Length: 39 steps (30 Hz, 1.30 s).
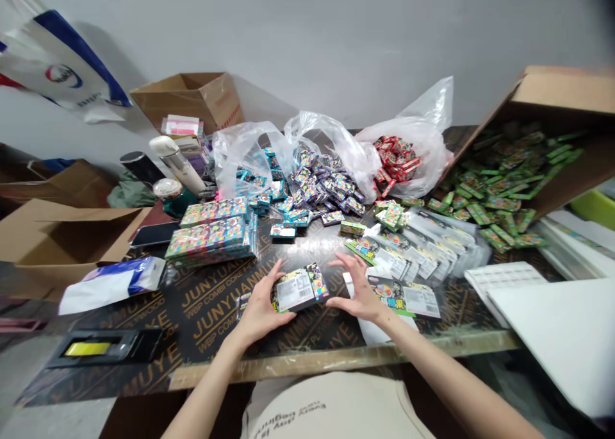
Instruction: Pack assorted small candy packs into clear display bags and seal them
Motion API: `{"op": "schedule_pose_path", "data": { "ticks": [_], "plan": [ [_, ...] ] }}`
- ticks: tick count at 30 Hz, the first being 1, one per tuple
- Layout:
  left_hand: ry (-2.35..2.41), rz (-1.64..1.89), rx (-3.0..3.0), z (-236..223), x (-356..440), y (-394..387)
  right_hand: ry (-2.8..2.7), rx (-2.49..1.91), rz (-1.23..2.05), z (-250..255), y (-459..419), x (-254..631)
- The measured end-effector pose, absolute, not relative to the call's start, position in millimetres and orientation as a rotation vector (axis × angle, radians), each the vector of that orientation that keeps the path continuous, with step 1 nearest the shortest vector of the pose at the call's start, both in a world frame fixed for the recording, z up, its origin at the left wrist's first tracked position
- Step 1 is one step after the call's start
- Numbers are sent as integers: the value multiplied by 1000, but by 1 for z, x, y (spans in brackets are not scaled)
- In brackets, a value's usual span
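My left hand (262,307) grips the left end of a flat colourful pack (296,288) with a white printed label, thumb along its near edge and fingers at the far edge. Just off the pack's right end, my right hand (359,293) is open, its thumb and fingers spread with nothing between them. Under and beside that hand lie a printed header-card bag (413,298) and a white sheet (379,330). Beyond my hands are small blue boxes (282,232), a green box (353,227) and a heap of purple boxes (331,186).
Clear bags with printed cards (427,247) fan out at right. A tilted carton (552,99) spills green boxes; a plastic bag holds red boxes (396,160). Stacked wrapped packs (211,237), a phone (154,234), a tape dispenser (103,348) and an open carton (67,240) are left.
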<state>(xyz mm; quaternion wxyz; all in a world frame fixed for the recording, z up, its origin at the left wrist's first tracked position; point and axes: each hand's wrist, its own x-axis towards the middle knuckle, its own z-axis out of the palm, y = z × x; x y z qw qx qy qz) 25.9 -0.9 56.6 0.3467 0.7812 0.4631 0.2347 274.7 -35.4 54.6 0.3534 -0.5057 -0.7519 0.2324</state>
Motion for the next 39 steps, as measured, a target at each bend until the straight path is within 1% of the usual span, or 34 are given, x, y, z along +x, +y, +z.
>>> {"op": "schedule_pose_path", "data": {
  "ticks": [3,4,5,8,9,12,14,17,19,21,24,28,31,34,37,39],
  "plan": [
    [1204,600,2037,55,28,0,-2024,-1223,712,55,-33,271],
    [1204,599,2052,53,29,-1,-2021,-1234,692,54,-27,275],
    [1205,596,2074,51,28,-1,-1970,-1296,608,52,-17,282],
    [1212,538,2166,41,25,0,-1618,-1632,160,43,27,322],
    [1206,499,2200,37,23,1,-1549,-1721,75,40,43,337],
    [1219,459,2207,33,23,5,-1625,-1734,99,36,72,366],
    [1277,607,2011,38,31,6,-1724,-1638,160,37,70,361],
    [1216,844,1318,55,54,5,-1884,-1423,164,44,39,322],
    [1003,835,892,65,69,4,-2066,-1219,93,53,11,291],
    [909,873,707,73,78,5,-2225,-1068,82,63,-13,270],
    [847,794,732,80,78,6,-2325,-1009,252,77,-31,261],
    [738,504,859,89,71,2,-2295,-961,688,88,-32,268],
    [695,518,910,91,72,-1,-2281,-877,892,89,-33,267],
    [740,533,923,89,75,-2,-2231,-898,886,88,-37,258],
    [789,514,1016,82,70,0,-2139,-987,787,88,-39,255],
    [873,547,1185,75,61,2,-2087,-1084,708,84,-37,259]
  ]
}}
